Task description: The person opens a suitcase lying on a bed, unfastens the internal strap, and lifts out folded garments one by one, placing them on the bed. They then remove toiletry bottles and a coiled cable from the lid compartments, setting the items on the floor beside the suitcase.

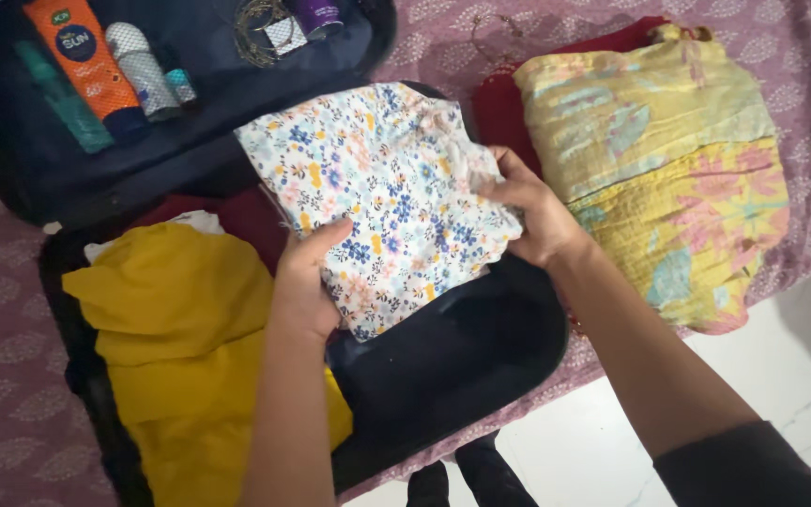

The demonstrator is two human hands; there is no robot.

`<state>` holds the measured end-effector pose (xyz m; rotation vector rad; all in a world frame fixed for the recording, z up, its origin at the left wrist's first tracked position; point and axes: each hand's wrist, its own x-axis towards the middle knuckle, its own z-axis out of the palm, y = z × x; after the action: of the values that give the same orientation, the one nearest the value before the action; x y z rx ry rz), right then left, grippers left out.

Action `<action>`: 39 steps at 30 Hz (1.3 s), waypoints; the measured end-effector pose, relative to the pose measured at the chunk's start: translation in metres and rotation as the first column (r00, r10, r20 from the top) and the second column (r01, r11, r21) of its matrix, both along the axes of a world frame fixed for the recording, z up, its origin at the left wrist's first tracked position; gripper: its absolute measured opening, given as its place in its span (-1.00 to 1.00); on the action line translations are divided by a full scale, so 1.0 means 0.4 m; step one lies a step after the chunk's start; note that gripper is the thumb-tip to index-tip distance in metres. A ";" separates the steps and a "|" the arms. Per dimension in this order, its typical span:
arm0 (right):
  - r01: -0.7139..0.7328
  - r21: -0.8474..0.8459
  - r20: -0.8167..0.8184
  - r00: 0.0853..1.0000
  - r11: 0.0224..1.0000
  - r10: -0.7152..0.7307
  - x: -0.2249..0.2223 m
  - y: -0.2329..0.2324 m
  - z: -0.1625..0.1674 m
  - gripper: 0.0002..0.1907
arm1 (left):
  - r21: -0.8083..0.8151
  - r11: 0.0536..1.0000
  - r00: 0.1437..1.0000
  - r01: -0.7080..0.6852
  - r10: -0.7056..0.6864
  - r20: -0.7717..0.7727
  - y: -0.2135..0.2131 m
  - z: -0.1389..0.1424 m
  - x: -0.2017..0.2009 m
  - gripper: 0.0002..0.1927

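I'm gripping a folded white floral cotton garment (pixel 382 192) with left hand (pixel 304 277) and right hand (pixel 529 211), centre frame, holding it over the open dark suitcase (pixel 462 366), mustard cloth (pixel 185 347) lying lower left.

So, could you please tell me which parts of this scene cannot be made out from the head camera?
- Suitcase floor, head view: mostly covered by the floral cloth and the mustard garment.
- Left hand and right hand fingertips: tucked under the floral cloth.
- Red cloth: largely hidden beneath the yellow bundle.
- Teal bottle and orange tube: tops cut off by the upper edge.
- Wire jewellery: too small to identify.
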<state>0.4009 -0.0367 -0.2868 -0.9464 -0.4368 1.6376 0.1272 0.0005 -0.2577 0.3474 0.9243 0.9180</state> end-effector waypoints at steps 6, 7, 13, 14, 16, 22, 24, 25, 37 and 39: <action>0.055 0.103 0.152 0.986 0.993 -0.071 0.058 -0.036 0.112 -0.32 | 0.146 0.981 0.954 0.127 -0.161 0.252 -0.002 0.052 0.065 -0.39; 0.071 0.115 0.164 0.982 0.991 -0.090 0.077 -0.046 0.122 -0.30 | 0.143 0.982 0.954 0.125 -0.158 0.253 -0.005 0.054 0.087 -0.40; 0.144 0.185 0.237 0.954 0.972 -0.186 0.250 -0.115 0.176 -0.31 | 0.143 0.962 0.884 0.232 -0.270 0.382 -0.013 0.043 0.285 -0.43; 0.161 0.195 0.250 0.946 0.967 -0.208 0.280 -0.128 0.181 -0.32 | 0.131 0.955 0.860 0.268 -0.298 0.413 -0.015 0.041 0.325 -0.45; 0.198 0.215 0.270 0.929 0.956 -0.253 0.340 -0.158 0.193 -0.32 | 0.152 0.948 0.839 0.280 -0.318 0.441 -0.031 0.037 0.402 -0.46; 0.206 0.267 0.275 0.920 0.941 -0.279 0.515 -0.261 0.215 -0.41 | 0.092 0.944 0.822 0.317 -0.322 0.469 -0.130 0.036 0.581 -0.45; 0.212 0.244 0.331 0.899 0.946 -0.287 0.559 -0.293 0.210 -0.42 | 0.037 0.939 0.809 0.342 -0.315 0.497 -0.166 0.030 0.622 -0.45; 0.214 0.233 0.357 0.888 0.949 -0.288 0.577 -0.305 0.204 -0.43 | 0.006 0.934 0.799 0.357 -0.309 0.515 -0.181 0.025 0.638 -0.44; 0.284 0.013 0.472 0.844 0.959 -0.256 0.672 -0.382 0.020 -0.41 | -0.079 0.924 0.847 0.375 -0.306 0.435 -0.264 -0.090 0.701 -0.34; 0.293 0.012 0.480 0.837 0.956 -0.263 0.677 -0.383 -0.015 -0.44 | -0.080 0.915 0.830 0.395 -0.319 0.458 -0.264 -0.106 0.701 -0.33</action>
<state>0.6716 -0.1900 -0.2927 -1.4024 -0.5525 1.1478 0.4075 -0.1050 -0.2999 0.1458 0.4903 0.5271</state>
